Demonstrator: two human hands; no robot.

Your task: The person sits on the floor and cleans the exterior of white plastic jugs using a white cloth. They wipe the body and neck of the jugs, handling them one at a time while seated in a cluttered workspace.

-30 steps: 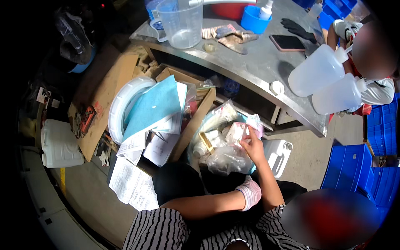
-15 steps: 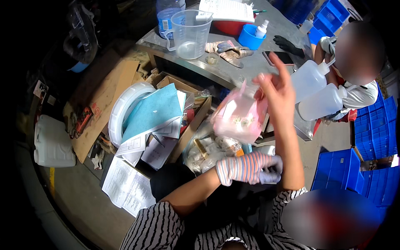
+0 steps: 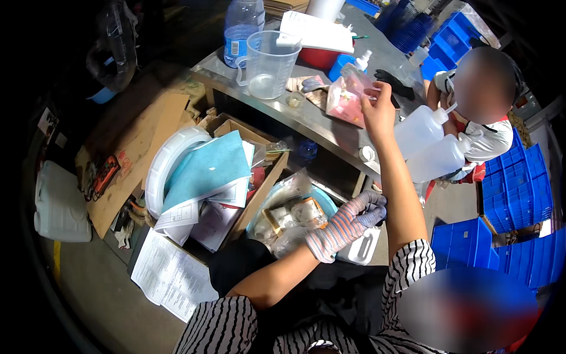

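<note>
My right hand (image 3: 380, 109), bare, reaches over the metal table with its fingers closed at the edge of a pink plastic bag (image 3: 346, 105). The bag looks partly see-through, and what lies inside is unclear. Lower down, my left hand (image 3: 349, 226) wears a striped knit glove and is curled closed; anything in its grip is hidden. Beneath that hand is a light blue basin (image 3: 326, 203) with clear plastic bags and a yellowish brush (image 3: 273, 221) in it. Two translucent squeeze bottles (image 3: 420, 131) stand right of my right forearm.
On the metal table (image 3: 239, 97) are a clear measuring jug (image 3: 271, 68), a large water bottle (image 3: 242, 35), work gloves (image 3: 306, 85) and a red bowl (image 3: 318, 57). A cardboard box (image 3: 259, 192) holds papers. A co-worker (image 3: 492, 133) sits at right near blue crates (image 3: 463, 245).
My right hand has carried the pink bag up and away, from above the basin to the tabletop. My left hand has shifted slightly left and up. The basin's contents are more exposed.
</note>
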